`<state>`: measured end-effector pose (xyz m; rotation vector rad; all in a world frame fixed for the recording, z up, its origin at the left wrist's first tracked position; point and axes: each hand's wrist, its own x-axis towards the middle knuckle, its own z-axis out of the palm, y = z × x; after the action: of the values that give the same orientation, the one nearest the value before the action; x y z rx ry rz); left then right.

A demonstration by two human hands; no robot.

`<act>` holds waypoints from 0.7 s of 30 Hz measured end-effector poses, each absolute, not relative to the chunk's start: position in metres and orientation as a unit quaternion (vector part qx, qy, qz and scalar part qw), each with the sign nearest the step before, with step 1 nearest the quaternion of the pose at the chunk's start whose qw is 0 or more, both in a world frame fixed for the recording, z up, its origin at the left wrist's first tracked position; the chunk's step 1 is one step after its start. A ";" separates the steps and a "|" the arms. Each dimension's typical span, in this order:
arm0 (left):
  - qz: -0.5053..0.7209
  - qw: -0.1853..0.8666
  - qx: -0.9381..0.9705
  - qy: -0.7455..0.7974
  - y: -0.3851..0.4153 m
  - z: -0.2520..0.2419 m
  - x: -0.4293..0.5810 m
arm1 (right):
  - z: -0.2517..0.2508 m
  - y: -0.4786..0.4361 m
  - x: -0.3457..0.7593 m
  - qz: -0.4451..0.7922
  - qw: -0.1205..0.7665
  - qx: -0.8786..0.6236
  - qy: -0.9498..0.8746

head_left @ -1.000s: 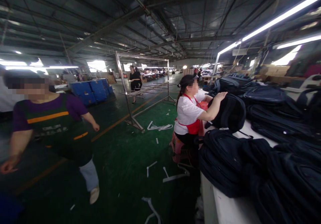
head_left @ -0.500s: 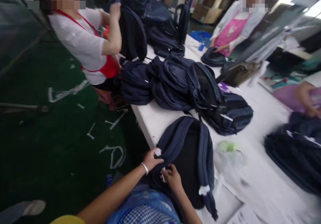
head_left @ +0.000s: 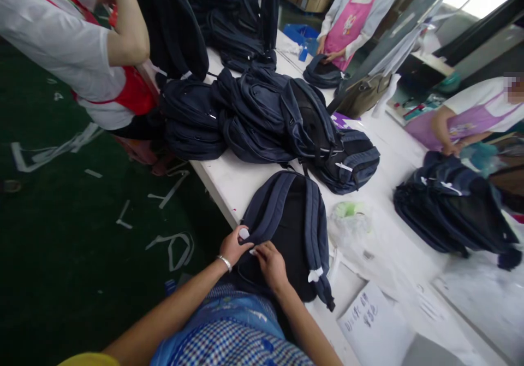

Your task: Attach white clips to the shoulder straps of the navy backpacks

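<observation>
Clock positions are read from the dark blue backpack [head_left: 297, 232], with 12 o'clock at the top of the view. The backpack lies on the white worktop [head_left: 219, 183], directly in front of the person, back panel upward and rounded top toward 12 o'clock. The left hand [head_left: 232, 248] is at 9 o'clock; its fingers grip the near end of the left shoulder strap [head_left: 270, 216], beside a round white tag [head_left: 244, 234]. The right hand [head_left: 271, 265] is at 8 o'clock, with fingers pinched on a small white piece [head_left: 252, 252]. A second white tag [head_left: 315, 275] is on the other strap [head_left: 314, 224], at 5 o'clock. A heap of backpacks [head_left: 260, 109] sits at 12 o'clock, well apart from both hands. A clear plastic bag [head_left: 356, 228] with green contents is at 3 o'clock, just beside the backpack. A handwritten sheet [head_left: 370, 322] lies at 4 o'clock. A co-worker in a red apron [head_left: 135, 93] stands at 10 o'clock; white strips [head_left: 174, 251] litter the green floor [head_left: 49, 289] at 9 o'clock
</observation>
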<state>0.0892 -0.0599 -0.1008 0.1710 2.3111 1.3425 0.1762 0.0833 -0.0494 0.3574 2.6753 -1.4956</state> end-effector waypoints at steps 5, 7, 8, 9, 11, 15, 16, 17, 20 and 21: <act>0.434 0.217 0.074 0.871 -0.061 -0.097 0.092 | -0.056 0.072 0.168 -0.530 0.038 0.127 0.838; 0.417 0.210 0.082 0.880 -0.060 -0.098 0.092 | -0.066 0.065 0.166 -0.577 0.047 0.170 0.797; 0.417 0.213 0.086 0.879 -0.060 -0.099 0.092 | -0.071 0.063 0.165 -0.597 0.045 0.193 0.777; 0.422 0.220 0.091 0.875 -0.060 -0.099 0.091 | -0.075 0.060 0.165 -0.613 0.042 0.212 0.760; 0.440 0.239 0.101 0.860 -0.062 -0.099 0.088 | -0.081 0.057 0.164 -0.634 0.038 0.234 0.736; 0.500 0.295 0.135 0.803 -0.071 -0.091 0.079 | -0.086 0.056 0.163 -0.645 0.029 0.250 0.722; 0.508 0.299 0.142 0.795 -0.074 -0.088 0.077 | -0.087 0.056 0.164 -0.646 0.027 0.254 0.720; 0.508 0.295 0.150 0.795 -0.076 -0.085 0.076 | -0.087 0.056 0.164 -0.646 0.026 0.258 0.718; 0.481 0.262 0.166 0.820 -0.078 -0.079 0.075 | -0.086 0.055 0.165 -0.646 0.014 0.263 0.716; 0.479 0.256 0.165 0.823 -0.077 -0.080 0.075 | -0.086 0.054 0.166 -0.647 0.004 0.264 0.715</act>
<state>0.0750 -0.0774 -0.0797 0.4487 2.2336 1.3008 0.1658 0.0542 -0.0862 0.8275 2.2401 -2.0275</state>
